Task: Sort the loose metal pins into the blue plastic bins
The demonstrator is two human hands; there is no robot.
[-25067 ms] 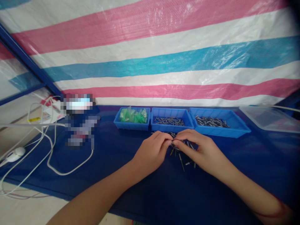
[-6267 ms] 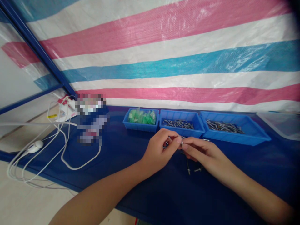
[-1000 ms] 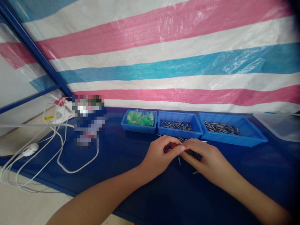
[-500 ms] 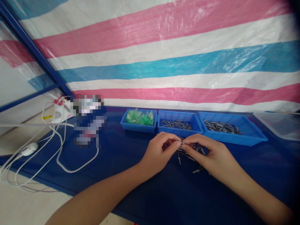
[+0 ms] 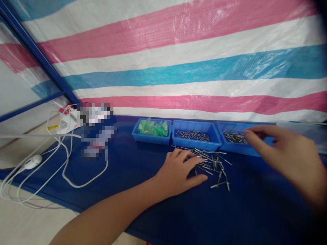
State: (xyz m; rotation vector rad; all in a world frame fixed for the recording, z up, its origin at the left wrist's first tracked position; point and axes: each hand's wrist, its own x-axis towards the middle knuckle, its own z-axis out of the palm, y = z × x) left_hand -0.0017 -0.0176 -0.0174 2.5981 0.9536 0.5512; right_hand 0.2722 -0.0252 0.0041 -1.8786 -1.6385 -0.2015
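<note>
A loose pile of small metal pins (image 5: 214,163) lies on the dark blue cloth (image 5: 143,177), just in front of three blue trays. My left hand (image 5: 181,172) rests flat on the cloth with fingers spread, its fingertips touching the pile's left edge. My right hand (image 5: 286,153) is raised and blurred. Its fingertips hover over the right tray (image 5: 236,148), which holds metal pins. Whether it holds a pin is unclear. The middle tray (image 5: 195,144) also holds pins. The left tray (image 5: 150,139) holds green plastic pieces (image 5: 153,128).
A striped pink, white and blue tarp (image 5: 178,68) hangs right behind the trays. White cables (image 5: 63,163) and a pixelated object (image 5: 95,131) lie at the left. A clear plastic container (image 5: 318,136) sits at the far right. The cloth's front edge runs close to my forearm.
Half a second ago both hands pinched a pin together above the pile. My right hand has since swung right to the right tray, and my left hand has dropped flat onto the cloth.
</note>
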